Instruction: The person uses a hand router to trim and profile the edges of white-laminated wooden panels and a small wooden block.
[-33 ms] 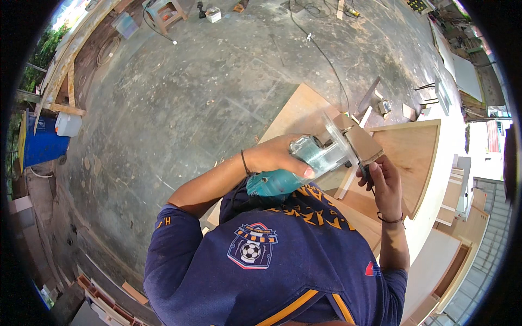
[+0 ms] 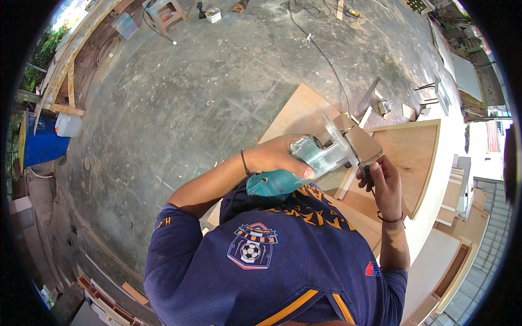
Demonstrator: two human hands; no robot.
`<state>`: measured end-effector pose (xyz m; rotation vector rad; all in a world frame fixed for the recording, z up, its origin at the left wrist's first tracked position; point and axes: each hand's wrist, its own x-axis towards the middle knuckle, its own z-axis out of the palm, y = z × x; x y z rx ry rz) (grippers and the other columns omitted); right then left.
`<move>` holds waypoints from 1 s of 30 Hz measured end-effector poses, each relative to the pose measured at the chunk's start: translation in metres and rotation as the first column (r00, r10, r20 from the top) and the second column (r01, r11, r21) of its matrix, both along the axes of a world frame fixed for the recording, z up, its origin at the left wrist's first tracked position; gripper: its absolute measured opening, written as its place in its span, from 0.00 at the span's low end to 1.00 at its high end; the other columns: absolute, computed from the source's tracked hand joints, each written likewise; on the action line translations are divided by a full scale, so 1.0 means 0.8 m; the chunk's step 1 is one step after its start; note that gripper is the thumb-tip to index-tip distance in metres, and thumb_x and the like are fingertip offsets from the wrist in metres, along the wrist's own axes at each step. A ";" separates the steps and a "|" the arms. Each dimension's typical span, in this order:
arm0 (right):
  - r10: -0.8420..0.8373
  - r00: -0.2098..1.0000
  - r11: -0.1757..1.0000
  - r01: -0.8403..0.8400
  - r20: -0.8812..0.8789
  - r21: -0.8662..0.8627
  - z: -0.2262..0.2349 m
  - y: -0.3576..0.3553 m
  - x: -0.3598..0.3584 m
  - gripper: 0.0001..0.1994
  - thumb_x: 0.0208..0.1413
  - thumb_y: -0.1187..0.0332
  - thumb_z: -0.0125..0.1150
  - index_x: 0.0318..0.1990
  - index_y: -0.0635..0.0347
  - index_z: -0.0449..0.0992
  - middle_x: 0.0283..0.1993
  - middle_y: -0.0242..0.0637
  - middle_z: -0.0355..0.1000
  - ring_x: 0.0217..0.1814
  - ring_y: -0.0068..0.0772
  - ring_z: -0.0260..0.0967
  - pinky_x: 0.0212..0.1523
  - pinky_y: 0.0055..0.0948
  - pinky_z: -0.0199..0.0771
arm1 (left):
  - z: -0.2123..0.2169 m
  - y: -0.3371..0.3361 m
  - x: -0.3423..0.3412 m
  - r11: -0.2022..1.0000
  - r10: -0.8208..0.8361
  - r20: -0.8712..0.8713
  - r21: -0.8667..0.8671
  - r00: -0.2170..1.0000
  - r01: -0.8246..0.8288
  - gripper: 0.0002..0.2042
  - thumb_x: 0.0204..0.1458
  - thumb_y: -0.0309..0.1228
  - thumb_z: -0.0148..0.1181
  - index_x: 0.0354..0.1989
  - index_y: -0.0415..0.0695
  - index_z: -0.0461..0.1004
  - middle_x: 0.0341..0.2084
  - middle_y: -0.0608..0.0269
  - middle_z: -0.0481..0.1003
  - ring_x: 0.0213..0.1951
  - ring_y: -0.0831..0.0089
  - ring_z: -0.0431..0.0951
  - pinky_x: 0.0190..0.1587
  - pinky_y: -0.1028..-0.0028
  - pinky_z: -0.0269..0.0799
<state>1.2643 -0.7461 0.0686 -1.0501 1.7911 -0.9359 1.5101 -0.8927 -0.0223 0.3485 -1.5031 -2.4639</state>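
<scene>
My left hand (image 2: 274,155) is wrapped round a teal trim router (image 2: 273,183), held sideways in front of my chest. Its clear plastic base (image 2: 340,142) faces right. Against the base sits a brown wooden block (image 2: 364,144); how it is fastened cannot be seen. At the block's lower end, the fingers of my right hand (image 2: 387,182) are bent together around a small dark piece (image 2: 365,173), mostly hidden by the fingers. Below the tool lies a pale plywood sheet (image 2: 302,106).
To the right stands a wooden panel with a raised edge (image 2: 410,157). A black cable (image 2: 326,58) runs over the concrete floor (image 2: 179,98). Offcuts (image 2: 370,95) lie beyond the panel. A plastic stool (image 2: 165,16) stands far left, a blue bin (image 2: 43,142) at the left.
</scene>
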 end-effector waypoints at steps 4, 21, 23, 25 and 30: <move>-0.011 1.000 0.998 0.012 -0.020 0.063 -0.002 0.000 -0.003 0.15 0.65 0.58 0.56 0.35 0.62 0.74 0.28 0.31 0.77 0.25 0.16 0.71 0.23 0.16 0.65 | 0.002 0.001 0.000 1.000 -0.003 0.004 -0.010 1.000 0.003 0.32 0.42 0.39 0.73 0.55 0.38 0.70 0.44 0.62 0.75 0.47 0.72 0.74 0.53 0.72 0.68; 0.093 0.975 0.995 -0.087 -0.203 0.038 0.011 0.013 0.007 0.17 0.68 0.63 0.48 0.50 0.69 0.75 0.39 0.36 0.79 0.33 0.17 0.70 0.31 0.18 0.67 | 0.000 0.004 0.003 0.999 -0.011 0.004 0.036 1.000 0.011 0.32 0.42 0.40 0.73 0.55 0.38 0.70 0.45 0.61 0.75 0.47 0.72 0.74 0.52 0.72 0.69; 0.113 0.956 0.993 -0.114 -0.271 0.013 0.008 0.015 0.006 0.16 0.68 0.64 0.48 0.51 0.69 0.74 0.42 0.37 0.79 0.33 0.17 0.69 0.32 0.18 0.66 | -0.002 0.006 0.003 0.997 -0.005 0.014 0.080 1.000 0.003 0.32 0.42 0.40 0.73 0.55 0.38 0.70 0.45 0.61 0.75 0.47 0.72 0.74 0.53 0.72 0.69; 0.099 0.982 0.995 -0.099 -0.158 0.006 0.006 0.019 0.005 0.17 0.67 0.63 0.49 0.52 0.70 0.73 0.44 0.38 0.78 0.33 0.17 0.69 0.33 0.18 0.66 | -0.002 0.007 0.004 0.998 -0.020 0.029 0.062 0.999 0.018 0.38 0.38 0.41 0.74 0.58 0.36 0.67 0.49 0.59 0.74 0.50 0.69 0.73 0.55 0.70 0.67; 0.168 0.986 0.986 -0.168 0.019 -0.012 0.005 0.025 -0.005 0.21 0.65 0.58 0.53 0.51 0.71 0.73 0.44 0.37 0.78 0.33 0.19 0.69 0.33 0.19 0.66 | 0.002 0.010 0.005 0.999 -0.035 0.057 0.041 0.998 0.032 0.41 0.35 0.41 0.75 0.60 0.36 0.66 0.51 0.58 0.73 0.53 0.68 0.72 0.57 0.69 0.65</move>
